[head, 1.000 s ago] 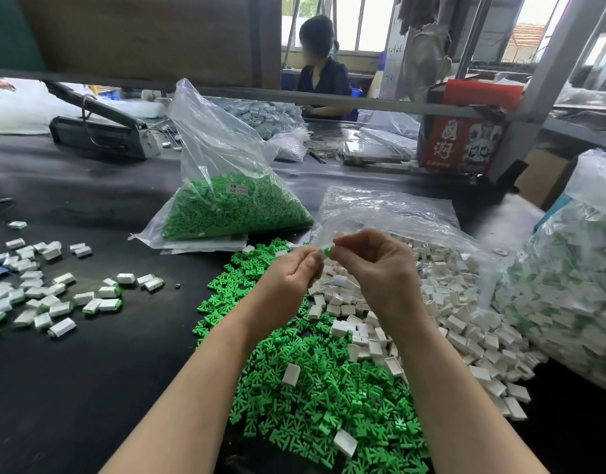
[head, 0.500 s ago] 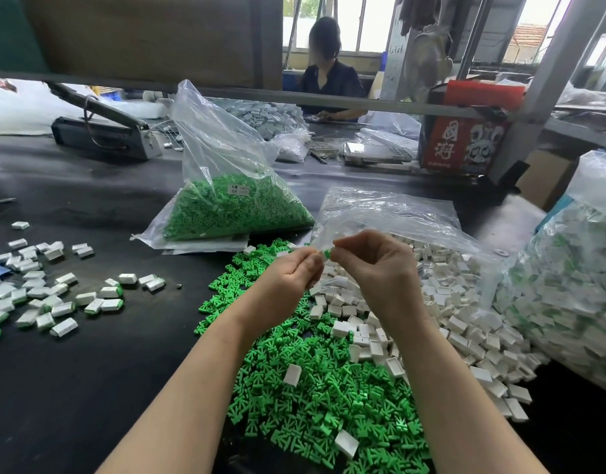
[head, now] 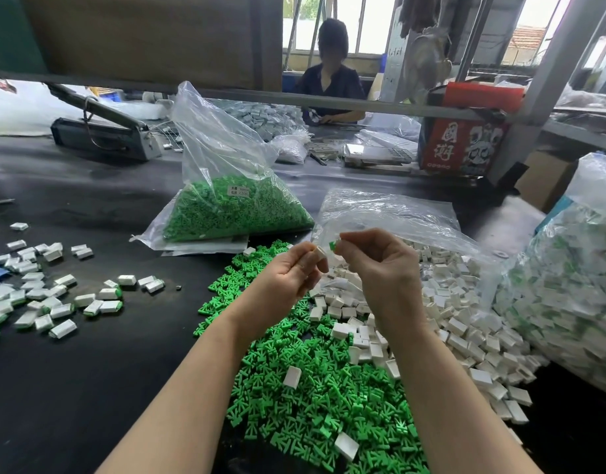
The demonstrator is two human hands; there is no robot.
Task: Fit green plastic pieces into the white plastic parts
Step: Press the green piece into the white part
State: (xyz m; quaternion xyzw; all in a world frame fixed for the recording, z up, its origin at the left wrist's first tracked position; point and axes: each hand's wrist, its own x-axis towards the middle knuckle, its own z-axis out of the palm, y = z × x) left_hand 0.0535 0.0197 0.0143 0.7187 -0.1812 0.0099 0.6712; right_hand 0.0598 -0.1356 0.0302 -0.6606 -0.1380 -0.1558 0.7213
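Note:
My left hand (head: 288, 278) pinches a small white plastic part (head: 321, 252) at its fingertips. My right hand (head: 380, 268) pinches a green plastic piece (head: 333, 246) just to the right of it, a small gap between the two. Both hands hover above a loose heap of green pieces (head: 315, 388) on the black table. A heap of white parts (head: 448, 323) lies to the right of it, spilling from a flat clear bag (head: 387, 213).
Several white parts with green ends (head: 55, 292) lie scattered at the left. A clear bag of green pieces (head: 233, 206) stands behind the heaps. A large bag of white and green parts (head: 568, 289) fills the right edge. A person sits at the far bench; a heat sealer (head: 99, 131) at back left.
My hands have drawn slightly apart; the white part and the green piece, held close together before, now show separately at the fingertips.

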